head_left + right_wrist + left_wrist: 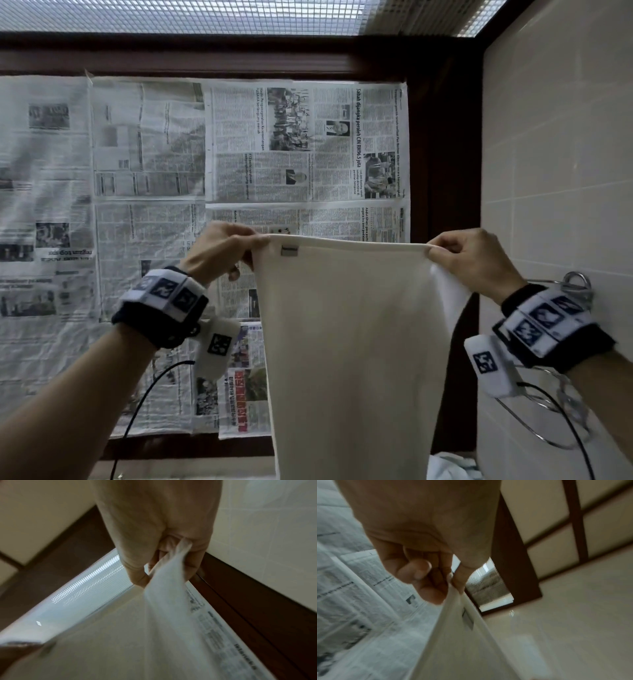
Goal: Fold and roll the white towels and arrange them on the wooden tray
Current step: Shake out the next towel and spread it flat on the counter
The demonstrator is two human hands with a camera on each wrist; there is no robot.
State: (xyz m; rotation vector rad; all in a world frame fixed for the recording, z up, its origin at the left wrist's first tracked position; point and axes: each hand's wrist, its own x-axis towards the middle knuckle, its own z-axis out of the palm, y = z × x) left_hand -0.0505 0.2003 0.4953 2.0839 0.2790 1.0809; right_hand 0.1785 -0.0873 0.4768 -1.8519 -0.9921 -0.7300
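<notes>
Both forearms enter low in frame, left hand (224,248) and right hand (471,258) each pinching a top corner of white towel (349,342) hanging mid-frame: step judged pre-fold; next, bring corners together.

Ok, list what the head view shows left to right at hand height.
Newspaper → left hand → label → towel → right hand → metal hook on the tiled wall.
</notes>
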